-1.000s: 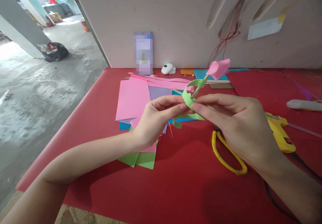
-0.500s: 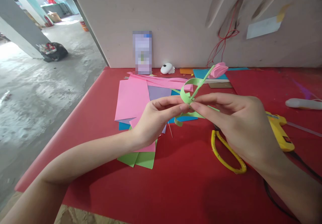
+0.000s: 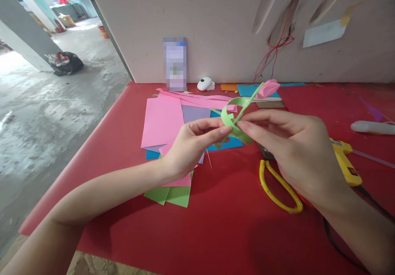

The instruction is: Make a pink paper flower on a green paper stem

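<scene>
The paper flower [image 3: 268,89] is held up in the air above the middle of the red surface [image 3: 216,225], between the two hands and slightly tilted, so that its pink bud points up and to the right, toward the back wall. Its thin green stem [image 3: 246,103] runs down from the bud into the fingers, and a curled green paper strip [image 3: 228,119] loops around the stem just where the hands meet. The left hand [image 3: 191,143] comes in from the left and pinches the strip between thumb and forefinger, the other fingers curled under. The right hand [image 3: 296,151] comes in from the right, its thumb and forefinger closed on the same spot of stem and strip, fingertips almost touching those of the left. Below and behind the left hand lies a loose stack of coloured paper sheets [image 3: 163,120], pink on top with green, blue and lilac edges showing. Under the right hand lie yellow-handled scissors [image 3: 279,188], and just beside them, partly hidden by the wrist, a yellow glue gun [image 3: 344,159]. A small white object [image 3: 206,84] sits at the back edge of the surface, against the wall.
</scene>
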Demonstrator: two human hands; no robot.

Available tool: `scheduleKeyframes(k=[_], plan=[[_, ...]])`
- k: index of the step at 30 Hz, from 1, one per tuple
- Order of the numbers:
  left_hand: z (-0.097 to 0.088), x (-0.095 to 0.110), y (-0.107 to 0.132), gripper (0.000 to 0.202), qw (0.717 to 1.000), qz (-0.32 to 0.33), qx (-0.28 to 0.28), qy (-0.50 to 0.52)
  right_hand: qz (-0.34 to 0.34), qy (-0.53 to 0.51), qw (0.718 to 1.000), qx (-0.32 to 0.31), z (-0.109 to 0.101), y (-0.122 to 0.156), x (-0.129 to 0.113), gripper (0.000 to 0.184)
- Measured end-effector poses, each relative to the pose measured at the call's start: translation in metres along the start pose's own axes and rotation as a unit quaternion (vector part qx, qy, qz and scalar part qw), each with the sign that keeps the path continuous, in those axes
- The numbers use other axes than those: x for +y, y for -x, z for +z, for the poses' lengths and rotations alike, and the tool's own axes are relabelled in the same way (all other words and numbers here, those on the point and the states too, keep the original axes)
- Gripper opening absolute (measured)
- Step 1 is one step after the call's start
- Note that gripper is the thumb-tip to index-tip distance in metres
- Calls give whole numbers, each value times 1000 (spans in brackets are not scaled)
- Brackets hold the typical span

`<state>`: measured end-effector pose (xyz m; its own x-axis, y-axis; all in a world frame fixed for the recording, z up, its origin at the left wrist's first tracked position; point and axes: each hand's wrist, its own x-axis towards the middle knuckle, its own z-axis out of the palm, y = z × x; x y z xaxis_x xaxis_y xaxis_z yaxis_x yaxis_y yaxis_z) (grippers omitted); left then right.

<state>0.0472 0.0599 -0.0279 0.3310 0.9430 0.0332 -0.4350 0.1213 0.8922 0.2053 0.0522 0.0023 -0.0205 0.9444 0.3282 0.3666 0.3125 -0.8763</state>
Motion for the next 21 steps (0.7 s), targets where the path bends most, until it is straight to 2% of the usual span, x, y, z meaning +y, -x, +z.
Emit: scheduleKeyframes(k=[3, 9, 16, 21], plan=[[1, 1, 0, 7, 1000, -12, -8, 18, 24, -33, 999, 2, 1, -1, 5, 7], [2, 2, 1, 7, 999, -33, 9, 24, 86, -216, 971, -65, 3, -5, 13, 6], [-1, -2, 0, 4, 999, -26, 3, 24, 111, -235, 966, -3, 6, -6, 10, 9], [-1, -4, 0, 5, 1000, -13, 1, 25, 127, -257, 958, -1, 9, -4, 11, 8]])
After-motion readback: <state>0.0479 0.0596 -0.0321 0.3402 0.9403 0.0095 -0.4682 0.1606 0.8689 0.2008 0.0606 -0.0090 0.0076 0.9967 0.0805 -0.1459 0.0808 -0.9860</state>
